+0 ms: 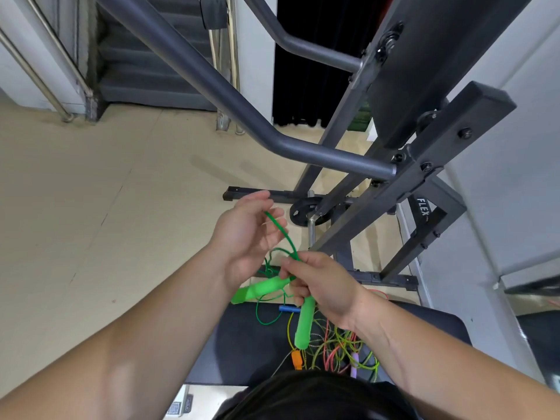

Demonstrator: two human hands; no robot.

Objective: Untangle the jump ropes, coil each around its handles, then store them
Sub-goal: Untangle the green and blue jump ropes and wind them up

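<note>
My right hand [318,283] grips the two green handles [305,322] of a jump rope where they cross; one handle points down, the other [257,291] sticks out to the left. The thin green cord [283,234] loops up from that grip to my left hand [248,234], which holds it near the fingertips, palm facing right. More green cord hangs in loose loops under the handles. Below lies a tangle of ropes [339,347] in red, yellow and light green, with an orange handle [296,360], a purple handle [354,363] and a blue handle [289,308].
The tangle lies on a black padded bench [242,338] right in front of me. A dark grey steel gym frame [348,159] with bars crosses above and to the right, with a weight plate [303,210] on the floor. Beige floor spreads to the left; stairs rise at the back.
</note>
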